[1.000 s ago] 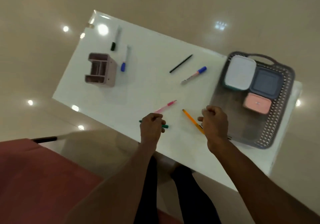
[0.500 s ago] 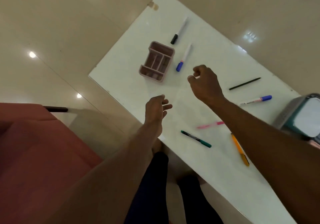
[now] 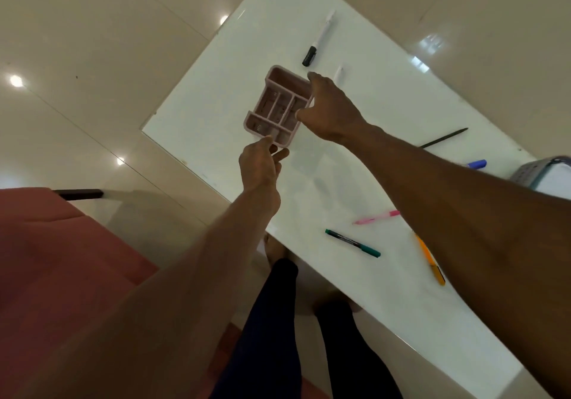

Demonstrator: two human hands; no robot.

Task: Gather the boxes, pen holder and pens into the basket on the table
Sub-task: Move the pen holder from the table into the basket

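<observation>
The pink pen holder (image 3: 278,105) stands on the white table (image 3: 386,105) with its compartments facing me. My right hand (image 3: 330,108) clasps its right wall, thumb on the near side and forefinger at the far corner. My left hand (image 3: 262,167) pinches its near corner between thumb and fingers. Loose on the table lie a black-capped marker (image 3: 318,40), a white marker (image 3: 340,74) half hidden behind my right hand, a black pen (image 3: 445,137), a blue-capped marker (image 3: 477,164), a pink pen (image 3: 375,218), a green pen (image 3: 352,242) and an orange pen (image 3: 431,259). The grey basket (image 3: 525,170) shows at the right edge with a white box (image 3: 556,182) in it.
A reddish seat (image 3: 46,259) stands at my left, with a black bar (image 3: 80,194) beside it. My legs (image 3: 272,321) are at the table's near edge. Glossy beige floor surrounds the table.
The view swung left, away from the basket. Both hands left the pens near the front edge, reached across the table and closed on the pen holder.
</observation>
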